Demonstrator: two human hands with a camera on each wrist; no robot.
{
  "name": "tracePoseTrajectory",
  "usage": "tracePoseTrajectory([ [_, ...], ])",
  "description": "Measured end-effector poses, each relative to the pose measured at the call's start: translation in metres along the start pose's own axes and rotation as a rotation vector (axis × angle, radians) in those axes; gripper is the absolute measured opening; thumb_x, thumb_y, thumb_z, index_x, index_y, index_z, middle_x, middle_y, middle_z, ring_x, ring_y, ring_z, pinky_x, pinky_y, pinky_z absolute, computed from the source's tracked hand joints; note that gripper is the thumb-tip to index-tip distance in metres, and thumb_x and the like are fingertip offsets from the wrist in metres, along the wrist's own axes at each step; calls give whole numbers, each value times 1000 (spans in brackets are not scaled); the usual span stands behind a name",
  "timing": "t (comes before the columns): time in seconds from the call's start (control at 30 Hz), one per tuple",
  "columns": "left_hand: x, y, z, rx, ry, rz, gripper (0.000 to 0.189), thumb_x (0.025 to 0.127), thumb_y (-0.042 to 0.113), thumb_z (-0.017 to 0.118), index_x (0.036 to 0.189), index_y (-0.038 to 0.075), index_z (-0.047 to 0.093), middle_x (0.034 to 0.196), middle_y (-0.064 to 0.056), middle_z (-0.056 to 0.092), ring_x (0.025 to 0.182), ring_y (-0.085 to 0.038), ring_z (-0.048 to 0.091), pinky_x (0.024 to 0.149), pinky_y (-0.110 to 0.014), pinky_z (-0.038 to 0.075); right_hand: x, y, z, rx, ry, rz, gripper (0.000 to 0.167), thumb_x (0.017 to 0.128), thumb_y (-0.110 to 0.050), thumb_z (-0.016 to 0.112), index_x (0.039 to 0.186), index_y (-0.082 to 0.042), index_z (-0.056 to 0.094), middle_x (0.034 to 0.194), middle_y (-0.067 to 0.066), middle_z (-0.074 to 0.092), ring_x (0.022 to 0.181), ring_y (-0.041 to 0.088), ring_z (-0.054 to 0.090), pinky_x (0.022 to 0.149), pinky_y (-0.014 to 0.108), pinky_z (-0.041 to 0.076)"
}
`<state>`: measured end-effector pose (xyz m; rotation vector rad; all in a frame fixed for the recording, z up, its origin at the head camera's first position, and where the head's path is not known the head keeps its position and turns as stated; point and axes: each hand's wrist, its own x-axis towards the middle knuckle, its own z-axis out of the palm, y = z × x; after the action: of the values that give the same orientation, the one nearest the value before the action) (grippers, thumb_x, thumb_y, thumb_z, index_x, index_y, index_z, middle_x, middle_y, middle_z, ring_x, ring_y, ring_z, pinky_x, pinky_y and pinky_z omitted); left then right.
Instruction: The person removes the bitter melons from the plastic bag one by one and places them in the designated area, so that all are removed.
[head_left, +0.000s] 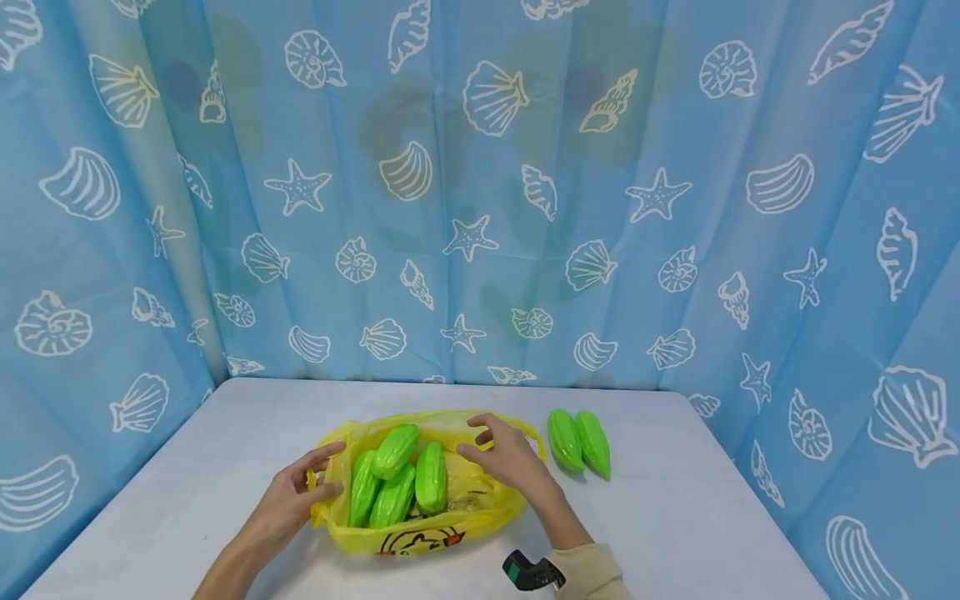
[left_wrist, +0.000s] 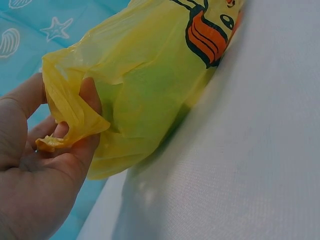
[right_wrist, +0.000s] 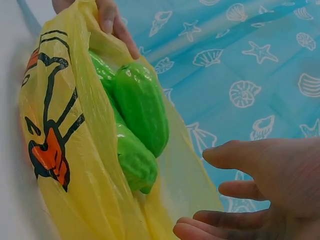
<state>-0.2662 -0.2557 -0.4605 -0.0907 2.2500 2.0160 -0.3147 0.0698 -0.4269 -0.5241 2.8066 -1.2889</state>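
A yellow plastic bag (head_left: 480, 518) with a black and orange printed cartoon lies on its side on the table, its mouth spread wide. Several shiny green ridged gourds (head_left: 431, 478) are heaped in its left half. My left hand (head_left: 279, 502) grips the bag's left end, with the bunched handle (left_wrist: 75, 107) between thumb and fingers. Over the bag's right part hovers my right hand (head_left: 513, 457), fingers parted and loosely bent, nothing in them. In the right wrist view, that hand (right_wrist: 260, 190) stands apart from the gourds (right_wrist: 142, 107) in the bag mouth.
Two more green gourds (head_left: 566, 440) lie side by side on the white table (head_left: 675, 508), right of the bag. A blue curtain (head_left: 465, 208) with white shell prints hangs behind and at both sides. My right wrist wears a black band (head_left: 534, 572).
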Motion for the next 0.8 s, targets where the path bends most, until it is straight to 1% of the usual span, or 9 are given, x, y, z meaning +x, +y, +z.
tracePoseTrajectory([
  [0.2, 0, 0, 0, 5, 12, -9, 69, 87, 14, 71, 148, 19, 42, 137, -12, 37, 112, -22, 47, 84, -26, 55, 2, 2, 4, 43, -49, 20, 57, 92, -38, 66, 138, -9, 50, 121, 25, 62, 80, 28, 69, 72, 38, 57],
  [0.4, 1, -1, 0, 11, 14, -8, 69, 86, 14, 71, 148, 19, 42, 134, -12, 36, 109, -21, 46, 81, -25, 55, 3, -1, 8, 69, -72, 48, 57, 93, -36, 66, 140, -9, 49, 119, 23, 61, 80, 31, 71, 71, 38, 58],
  [0.53, 2, 0, -1, 6, 10, -7, 68, 86, 14, 71, 148, 20, 42, 136, -12, 38, 110, -21, 47, 83, -25, 55, 4, -6, 12, 89, -92, 60, 60, 92, -35, 67, 141, -8, 46, 118, 22, 61, 80, 30, 70, 72, 39, 58],
  [0.67, 1, 0, -1, 9, 4, -4, 68, 87, 15, 71, 148, 20, 42, 137, -12, 36, 112, -21, 46, 83, -24, 55, 5, -8, 17, 92, -108, 61, 61, 93, -35, 66, 143, -7, 44, 119, 23, 60, 79, 29, 70, 71, 39, 58],
  [0.8, 0, -1, -1, 15, 0, 3, 68, 88, 15, 70, 149, 19, 41, 137, -12, 33, 111, -21, 44, 81, -24, 54, 5, -10, 21, 127, -127, 59, 63, 93, -35, 67, 143, -7, 43, 119, 24, 59, 81, 32, 69, 72, 42, 59],
])
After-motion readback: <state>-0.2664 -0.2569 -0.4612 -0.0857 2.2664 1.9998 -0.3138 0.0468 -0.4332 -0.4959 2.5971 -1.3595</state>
